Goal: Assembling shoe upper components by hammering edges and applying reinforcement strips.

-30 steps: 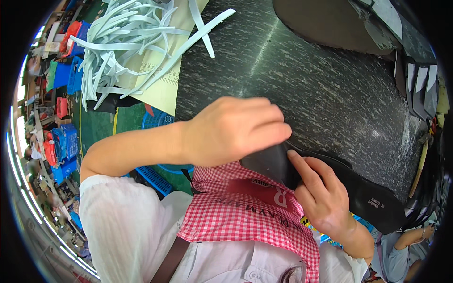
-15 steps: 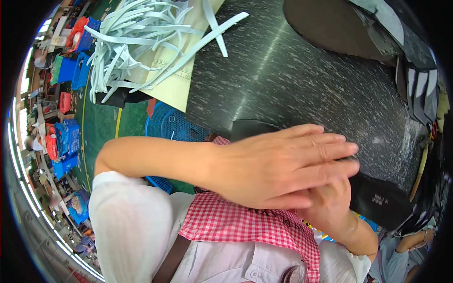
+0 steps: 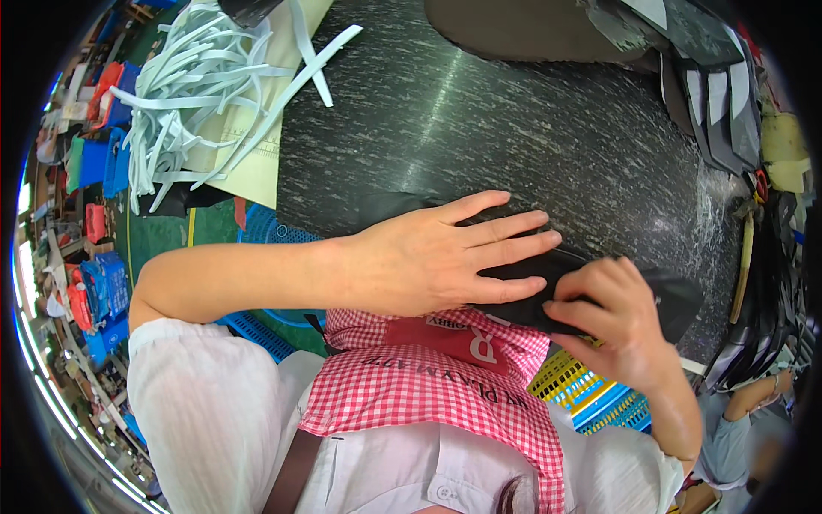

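Note:
A long, flexible black piece [image 3: 681,295], perhaps leather or fabric, lies along the near edge of the dark speckled tabletop. My left hand [image 3: 445,257] rests flat across it, fingers spread, covering its middle. Close by on the right, my right hand [image 3: 621,321] has its fingers curled in a pinch at the near edge of the same piece. What lies between those fingertips is partly hidden.
Pale blue-white strips [image 3: 201,94] are heaped on a cream sheet [image 3: 261,141] at the far left. A large brown-black piece [image 3: 531,30] lies at the back, with layered grey-black pieces [image 3: 719,103] on the right. Below the table are a blue basket [image 3: 265,330] and a yellow basket [image 3: 569,377].
The hands were overlapped, left over right. Now they are apart: the left lies flat on the black piece and the right pinches its near edge. The view has shifted right.

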The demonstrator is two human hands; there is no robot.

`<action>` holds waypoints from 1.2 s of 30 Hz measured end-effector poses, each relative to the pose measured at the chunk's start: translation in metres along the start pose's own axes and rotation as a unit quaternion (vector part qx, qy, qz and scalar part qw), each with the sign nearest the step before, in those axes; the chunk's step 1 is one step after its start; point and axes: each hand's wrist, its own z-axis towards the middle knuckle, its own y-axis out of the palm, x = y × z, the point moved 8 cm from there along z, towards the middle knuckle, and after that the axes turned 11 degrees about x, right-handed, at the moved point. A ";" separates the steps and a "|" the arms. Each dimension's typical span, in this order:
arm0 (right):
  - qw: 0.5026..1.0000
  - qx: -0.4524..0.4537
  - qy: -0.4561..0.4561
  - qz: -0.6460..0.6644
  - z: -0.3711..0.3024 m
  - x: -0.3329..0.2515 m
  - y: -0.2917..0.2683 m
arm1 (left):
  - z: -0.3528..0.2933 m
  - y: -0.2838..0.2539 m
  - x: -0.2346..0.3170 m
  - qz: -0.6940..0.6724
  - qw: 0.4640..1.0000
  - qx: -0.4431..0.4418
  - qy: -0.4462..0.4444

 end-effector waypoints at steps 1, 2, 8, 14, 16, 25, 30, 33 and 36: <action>1.000 0.001 -0.029 0.008 -0.002 -0.005 0.003 | 0.003 -0.003 0.001 0.000 1.000 0.011 -0.006; 0.997 0.012 -0.072 -0.032 -0.005 -0.012 0.003 | 0.007 -0.008 0.012 0.041 0.997 0.042 0.048; 0.981 0.052 -0.145 -0.119 -0.013 -0.029 -0.004 | 0.014 -0.008 0.045 0.201 0.964 0.004 0.171; 0.956 0.080 -0.115 -0.259 -0.003 -0.032 -0.027 | 0.018 -0.028 0.019 0.132 0.985 0.085 0.075; 0.915 0.140 -0.155 -0.346 0.011 -0.038 -0.040 | 0.029 -0.062 0.014 0.202 0.969 0.135 0.040; 0.902 0.375 0.003 -0.214 0.088 0.041 -0.145 | -0.114 -0.277 -0.203 0.447 0.856 0.206 -0.157; 0.915 0.308 -0.092 -0.243 0.165 0.107 -0.118 | -0.157 -0.260 -0.257 0.447 0.830 0.010 -0.332; 0.943 0.291 -0.055 -0.154 0.197 0.112 -0.131 | -0.100 -0.268 -0.169 0.492 0.815 0.234 -0.199; 0.854 0.519 -0.004 -0.034 0.154 0.072 -0.189 | -0.077 -0.228 -0.099 0.395 0.856 0.294 -0.159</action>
